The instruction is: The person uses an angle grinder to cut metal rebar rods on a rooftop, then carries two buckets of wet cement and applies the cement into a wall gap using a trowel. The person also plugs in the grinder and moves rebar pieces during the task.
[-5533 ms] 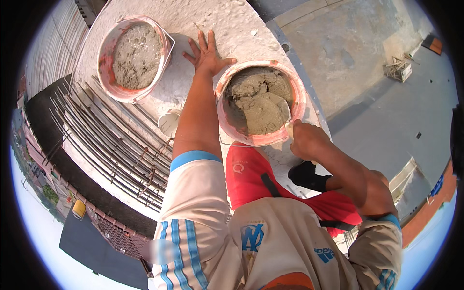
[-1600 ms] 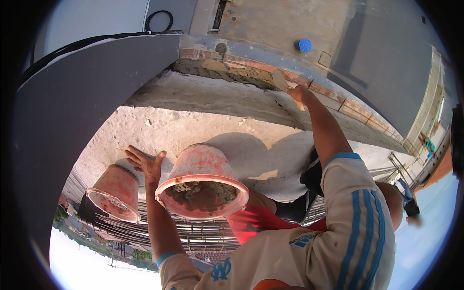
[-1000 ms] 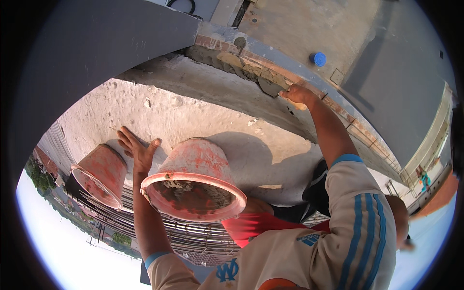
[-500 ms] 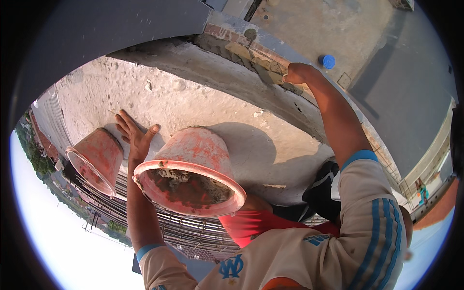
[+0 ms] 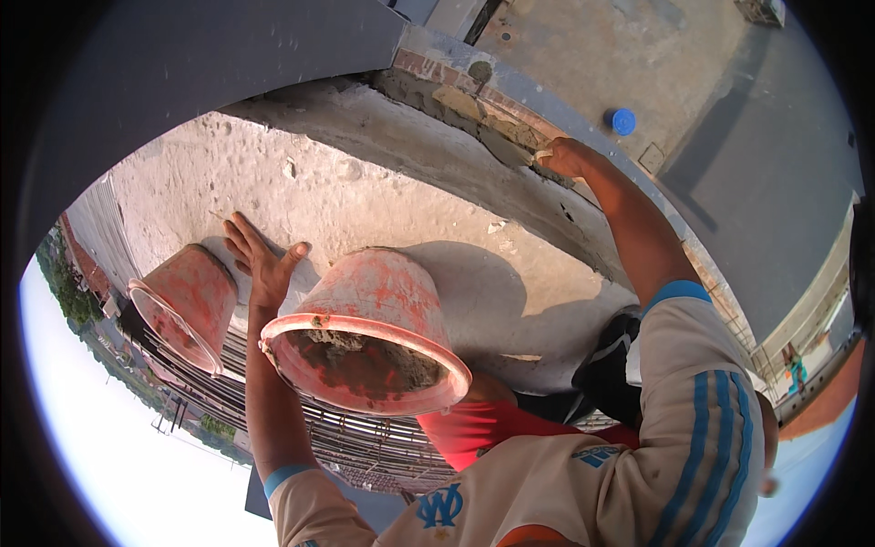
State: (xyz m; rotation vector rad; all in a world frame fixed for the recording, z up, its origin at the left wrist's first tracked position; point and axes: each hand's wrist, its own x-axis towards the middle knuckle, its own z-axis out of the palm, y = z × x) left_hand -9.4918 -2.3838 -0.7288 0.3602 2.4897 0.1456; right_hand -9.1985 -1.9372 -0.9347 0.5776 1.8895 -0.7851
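Observation:
My left hand (image 5: 262,262) lies flat with spread fingers on the rough concrete slab (image 5: 383,196), just left of a red bucket (image 5: 369,314) holding grey mortar. My right hand (image 5: 565,157) reaches far out to the brick course (image 5: 456,91) at the slab's edge. It grips a trowel (image 5: 507,147) whose grey blade rests on wet mortar on top of the bricks. A second red bucket (image 5: 187,301) stands to the left of my left hand.
Bundled steel bars (image 5: 365,442) lie below the buckets. A blue round cap (image 5: 622,120) sits on the grey surface beyond the bricks. My red-clad knee (image 5: 474,428) and dark shoe (image 5: 611,365) are tucked beside the near bucket.
My right hand left the mortar bucket and went out to the brick course with the trowel, sliding along it. My left hand stayed planted on the slab.

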